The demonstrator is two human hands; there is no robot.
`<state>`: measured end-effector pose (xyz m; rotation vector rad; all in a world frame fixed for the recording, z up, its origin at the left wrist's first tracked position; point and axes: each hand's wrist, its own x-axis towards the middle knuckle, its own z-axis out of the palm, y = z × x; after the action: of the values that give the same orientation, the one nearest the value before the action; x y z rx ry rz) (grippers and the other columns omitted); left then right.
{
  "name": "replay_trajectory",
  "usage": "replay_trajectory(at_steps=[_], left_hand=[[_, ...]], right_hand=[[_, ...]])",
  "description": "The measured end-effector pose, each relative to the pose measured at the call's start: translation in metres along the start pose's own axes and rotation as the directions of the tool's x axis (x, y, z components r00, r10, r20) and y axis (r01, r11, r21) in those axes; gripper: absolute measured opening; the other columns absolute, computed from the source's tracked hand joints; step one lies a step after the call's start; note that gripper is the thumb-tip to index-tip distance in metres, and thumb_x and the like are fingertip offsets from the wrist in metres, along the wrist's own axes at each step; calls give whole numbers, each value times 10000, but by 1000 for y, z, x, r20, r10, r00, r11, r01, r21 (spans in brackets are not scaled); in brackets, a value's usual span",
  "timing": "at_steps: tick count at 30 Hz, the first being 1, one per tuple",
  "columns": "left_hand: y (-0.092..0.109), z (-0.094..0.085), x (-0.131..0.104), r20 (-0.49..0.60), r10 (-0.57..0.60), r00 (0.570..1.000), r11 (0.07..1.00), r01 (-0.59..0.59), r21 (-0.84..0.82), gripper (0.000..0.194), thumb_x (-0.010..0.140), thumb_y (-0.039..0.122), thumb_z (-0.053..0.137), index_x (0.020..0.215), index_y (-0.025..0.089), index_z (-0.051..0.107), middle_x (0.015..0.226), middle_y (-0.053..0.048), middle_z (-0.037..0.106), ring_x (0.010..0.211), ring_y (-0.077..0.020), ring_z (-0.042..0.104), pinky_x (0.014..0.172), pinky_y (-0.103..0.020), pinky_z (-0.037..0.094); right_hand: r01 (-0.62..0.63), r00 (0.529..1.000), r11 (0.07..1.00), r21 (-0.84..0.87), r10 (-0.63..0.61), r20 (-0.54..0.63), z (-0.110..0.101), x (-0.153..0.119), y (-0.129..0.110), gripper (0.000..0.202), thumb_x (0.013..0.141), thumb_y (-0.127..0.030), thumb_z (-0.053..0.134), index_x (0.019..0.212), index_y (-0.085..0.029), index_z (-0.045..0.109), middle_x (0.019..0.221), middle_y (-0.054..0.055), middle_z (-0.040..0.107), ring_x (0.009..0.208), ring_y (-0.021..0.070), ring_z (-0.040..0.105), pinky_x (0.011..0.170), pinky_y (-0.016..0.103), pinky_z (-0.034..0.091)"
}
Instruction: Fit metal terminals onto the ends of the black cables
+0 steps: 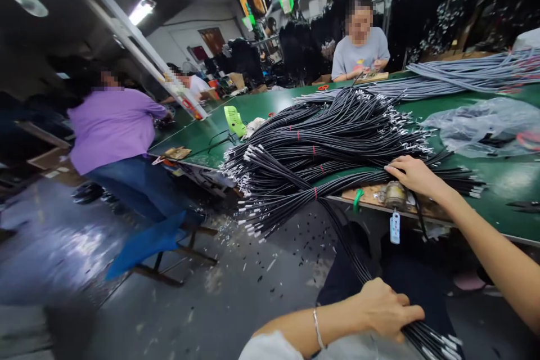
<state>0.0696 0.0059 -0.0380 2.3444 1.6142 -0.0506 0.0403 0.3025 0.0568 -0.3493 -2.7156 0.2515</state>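
Note:
My left hand [382, 308], with a bracelet at its wrist, is wrapped round a bundle of thin black cables [350, 247] near my lap. The white-tipped ends of this bundle stick out past my fingers at the lower right. Up at the table edge, my right hand [407, 171] lies bent over the black cables there; its fingertips touch them, and whether they pinch any is hidden. A large pile of black cables [337, 124] with white tips and red ties spreads over the green table. One red-tied bundle [291, 197] overhangs the front edge.
Below my right hand sits a small metal device [395, 196] on a board. Grey cables [464, 76], a clear plastic bag [489, 126], pliers [525, 206] and a green fan [234, 121] are on the table [498, 202]. One person [360, 45] sits opposite; another [113, 124] is left, near a blue stool [147, 244].

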Motion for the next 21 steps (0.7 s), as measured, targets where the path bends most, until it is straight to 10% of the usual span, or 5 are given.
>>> replay_trajectory(at_steps=[5, 9, 13, 17, 21], left_hand=[[-7, 22, -23, 8, -67, 998, 998, 67, -13, 510, 730, 543, 633, 1144, 260, 545, 853, 17, 704, 673, -195, 694, 379, -248, 318], [-9, 32, -29, -188, -75, 979, 997, 75, -9, 310, 765, 463, 639, 956, 219, 623, 621, 17, 623, 518, -156, 624, 400, -238, 336], [-19, 14, -45, -499, -226, 836, 974, 200, -107, 105, 838, 317, 587, 833, 223, 632, 543, 3, 578, 479, -138, 590, 454, -215, 415], [-32, -11, -62, -592, -281, 755, 954, 152, -258, 155, 840, 251, 546, 967, 245, 635, 639, -6, 643, 503, -139, 600, 460, -213, 452], [-22, -25, -62, -686, -504, 525, 819, 37, -573, 190, 866, 224, 458, 956, 164, 615, 635, -23, 631, 515, -133, 594, 497, -227, 459]], right_hand=[[-21, 1000, 999, 33, 20, 17, -3, 0, 0, 357, 920, -386, 475, 891, -165, 754, 911, 84, 739, 894, 244, 646, 823, 349, 491], [-34, 995, 997, 66, 40, -94, 2, -6, -3, 334, 919, -371, 494, 928, -137, 732, 959, 110, 723, 929, 251, 639, 859, 362, 499], [-22, 976, 992, 124, 49, -214, -2, -19, -13, 325, 933, -342, 468, 1037, -128, 689, 1053, 137, 692, 1018, 255, 617, 935, 398, 498], [-102, 899, 977, 190, 172, -402, -18, -64, -41, 316, 934, -372, 453, 1067, -189, 674, 1081, 128, 675, 1059, 273, 610, 980, 446, 483], [-362, 697, 845, 394, 526, -487, -7, -156, -96, 247, 905, -432, 480, 888, -322, 700, 858, 86, 704, 876, 294, 665, 869, 455, 527]])
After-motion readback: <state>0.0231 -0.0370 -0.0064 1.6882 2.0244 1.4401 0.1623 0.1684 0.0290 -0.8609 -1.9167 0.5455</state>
